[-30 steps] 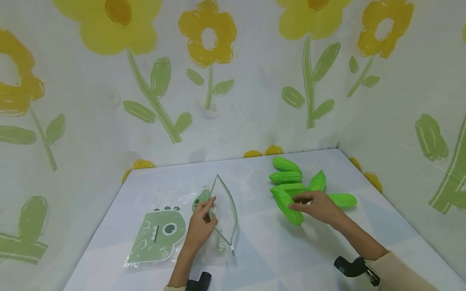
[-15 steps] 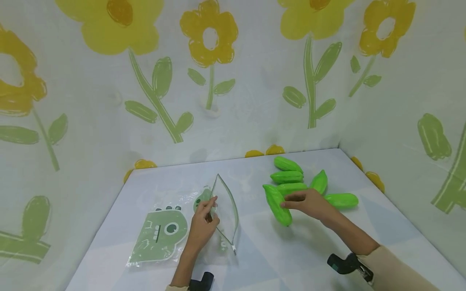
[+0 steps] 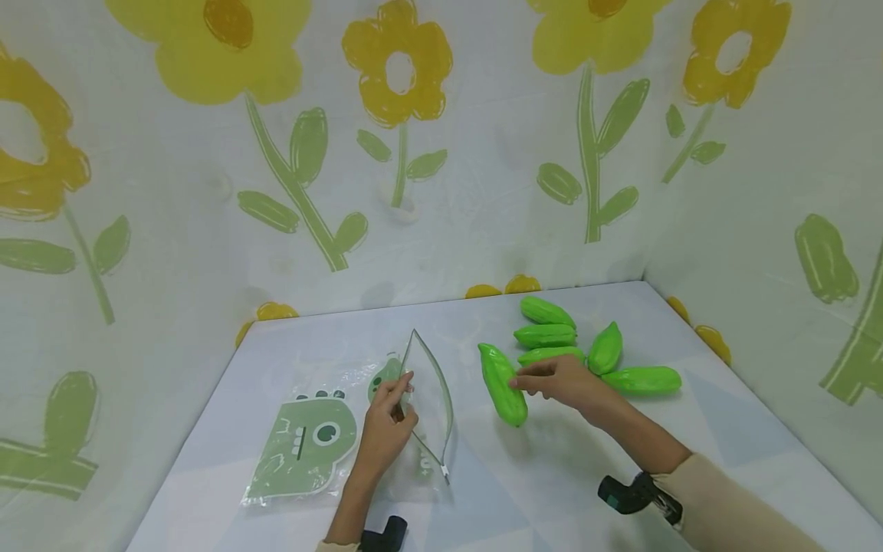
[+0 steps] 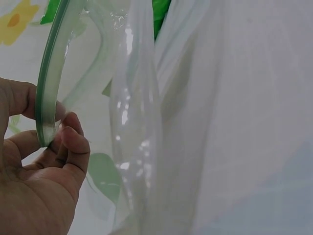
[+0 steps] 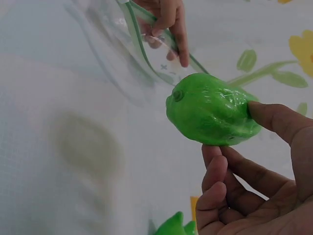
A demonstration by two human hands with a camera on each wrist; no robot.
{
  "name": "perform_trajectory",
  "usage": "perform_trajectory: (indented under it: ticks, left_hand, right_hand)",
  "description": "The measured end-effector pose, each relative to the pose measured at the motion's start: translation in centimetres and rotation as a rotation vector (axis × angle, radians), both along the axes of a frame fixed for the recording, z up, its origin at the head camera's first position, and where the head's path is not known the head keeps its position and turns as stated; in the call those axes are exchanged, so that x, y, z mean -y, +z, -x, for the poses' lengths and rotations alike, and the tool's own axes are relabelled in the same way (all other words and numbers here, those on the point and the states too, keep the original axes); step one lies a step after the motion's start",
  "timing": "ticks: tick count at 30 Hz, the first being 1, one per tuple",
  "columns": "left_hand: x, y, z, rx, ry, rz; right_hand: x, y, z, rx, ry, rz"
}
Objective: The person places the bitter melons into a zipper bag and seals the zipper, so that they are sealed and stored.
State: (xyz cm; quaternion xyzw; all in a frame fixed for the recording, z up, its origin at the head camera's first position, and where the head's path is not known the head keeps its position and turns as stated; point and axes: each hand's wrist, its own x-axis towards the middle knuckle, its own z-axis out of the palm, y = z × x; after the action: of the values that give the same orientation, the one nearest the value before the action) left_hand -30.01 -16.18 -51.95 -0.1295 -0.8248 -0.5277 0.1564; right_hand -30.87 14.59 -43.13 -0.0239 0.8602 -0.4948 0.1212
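My left hand [image 3: 386,429] pinches the green-edged rim of a clear zip bag [image 3: 303,445] printed with a green cartoon monster. The bag's mouth gapes on the right side, its rim bowed apart, with the slider at the near end. In the left wrist view, thumb and fingers hold one green zip strip [image 4: 48,73]. My right hand [image 3: 562,379] holds a bright green, ridged gourd-like vegetable [image 3: 503,385] between thumb and fingertips, raised above the table with its pointed tip away from me. The right wrist view shows the blunt stem end of this vegetable [image 5: 210,110] facing the bag opening.
Several more green gourd-like vegetables [image 3: 545,335] lie on the white table [image 3: 483,491] at the back right, one of them [image 3: 641,381] farthest right. Fabric walls [image 3: 483,192] with yellow flowers stand close behind and on both sides.
My right hand has carried the gourd-like vegetable leftward, away from the others and towards the bag's mouth. My left hand keeps its pinch on the bag rim, nearly unmoved.
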Motion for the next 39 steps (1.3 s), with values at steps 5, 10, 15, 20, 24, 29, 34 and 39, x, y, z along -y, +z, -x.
perform_trajectory:
  ticks: [5,10,15,20,24,29,34,39]
  left_hand:
    - [0.0,0.0,0.0,-0.002,0.002,0.008]
    - [-0.1,0.1,0.0,-0.002,0.001,0.001]
    - [-0.1,0.0,0.1,-0.019,0.0,0.002]
    - [-0.2,0.1,0.0,-0.023,0.005,0.01]
    - [-0.1,0.2,-0.1,-0.014,0.013,0.015]
    - [-0.1,0.3,-0.1,-0.001,0.013,0.024]
    - [-0.1,0.6,-0.3,-0.015,0.006,0.014]
    - [-0.3,1.1,-0.5,-0.062,-0.016,-0.004]
  right_hand:
    - [1.2,0.0,0.2,0.003,0.028,0.07]
    - [2.2,0.0,0.4,0.032,0.064,0.192]
    - [3.4,0.0,0.6,0.038,0.082,0.2]
    - [4.8,-0.3,1.0,0.035,0.072,0.168]
    - [6.2,-0.5,1.4,0.032,0.063,0.142]
    - [7.8,-0.7,1.7,0.015,0.078,0.121]
    - [8.7,-1.1,1.9,0.024,0.059,0.097]
    - [9.2,-1.6,1.8,0.039,0.049,0.073]
